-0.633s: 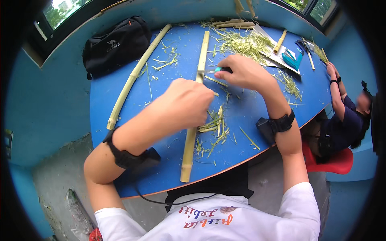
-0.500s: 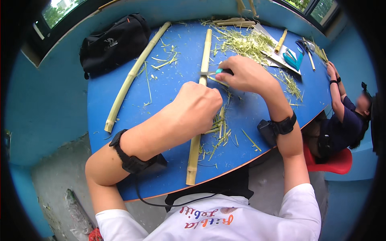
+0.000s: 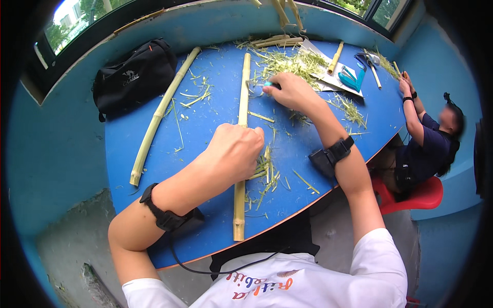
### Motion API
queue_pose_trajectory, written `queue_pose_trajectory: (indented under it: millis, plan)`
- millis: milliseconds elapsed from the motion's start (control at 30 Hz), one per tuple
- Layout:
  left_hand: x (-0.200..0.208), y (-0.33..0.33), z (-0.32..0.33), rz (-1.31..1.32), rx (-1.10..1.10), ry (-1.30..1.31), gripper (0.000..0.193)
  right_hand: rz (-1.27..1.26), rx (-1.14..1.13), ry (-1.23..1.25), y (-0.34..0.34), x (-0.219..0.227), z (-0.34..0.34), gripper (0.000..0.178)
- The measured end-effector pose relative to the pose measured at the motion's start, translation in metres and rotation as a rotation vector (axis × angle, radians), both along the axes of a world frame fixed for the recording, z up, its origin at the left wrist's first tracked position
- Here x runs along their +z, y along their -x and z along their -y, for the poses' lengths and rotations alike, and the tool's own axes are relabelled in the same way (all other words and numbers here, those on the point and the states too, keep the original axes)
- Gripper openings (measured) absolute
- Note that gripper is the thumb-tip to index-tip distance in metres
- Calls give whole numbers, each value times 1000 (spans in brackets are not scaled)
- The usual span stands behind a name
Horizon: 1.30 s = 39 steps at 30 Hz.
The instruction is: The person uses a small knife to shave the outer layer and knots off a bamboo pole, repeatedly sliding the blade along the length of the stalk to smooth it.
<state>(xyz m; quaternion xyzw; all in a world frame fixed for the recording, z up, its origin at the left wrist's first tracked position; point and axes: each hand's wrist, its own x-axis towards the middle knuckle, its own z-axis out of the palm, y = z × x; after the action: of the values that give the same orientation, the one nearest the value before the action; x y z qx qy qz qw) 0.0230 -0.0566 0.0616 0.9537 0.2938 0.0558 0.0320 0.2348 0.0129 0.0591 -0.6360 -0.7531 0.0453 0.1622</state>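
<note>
A pale yellow-green bamboo pole (image 3: pixel 240 205) lies lengthwise across the blue table in front of me. My left hand (image 3: pixel 237 149) is wrapped round its middle, back of the hand up, hiding that stretch. To the right of the pole's far part, my right hand (image 3: pixel 294 92) grips a small knife (image 3: pixel 267 84) with a teal-and-black handle. Its thin metal blade points left and reaches the pole's side; whether it touches cannot be made out. Green shavings (image 3: pixel 267 169) are scattered beside the pole, just right of my left hand.
Another bamboo pole (image 3: pixel 159 115) lies to the left, near a black bag (image 3: pixel 134 77). At the back is a heap of shavings (image 3: pixel 292 65), with a short bamboo piece (image 3: pixel 336 57) and a teal tool (image 3: pixel 351 78) on its right. A co-worker (image 3: pixel 431 149) sits at the table's right end.
My right hand with the knife has moved away from me along the pole, farther from my left hand. My left hand keeps its hold. The whole view has shifted slightly.
</note>
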Motion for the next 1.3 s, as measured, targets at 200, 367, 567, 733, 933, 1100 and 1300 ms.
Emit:
queue_pose_trajectory:
  millis: [200,367,567,733,933,1100,1300]
  plan:
    - [-2,4,-1,-6,4,16,12,-52,236,111,11,7,14,38]
    - [-6,5,-2,136,-68,77,11,80,91,114,19,12,8,36]
    - [-15,1,5,209,-155,110,11,41,-85,-6,4,-3,-16,39]
    - [-18,-1,1,268,-265,143,11,80,-103,-33,-3,-6,-16,38]
    - [-17,-4,-2,340,-273,238,9,-44,169,193,-9,8,11,39]
    - [-15,-2,0,320,-255,256,8,-8,168,342,0,16,11,40]
    - [-11,6,-2,276,-238,295,10,-28,113,264,12,16,14,38]
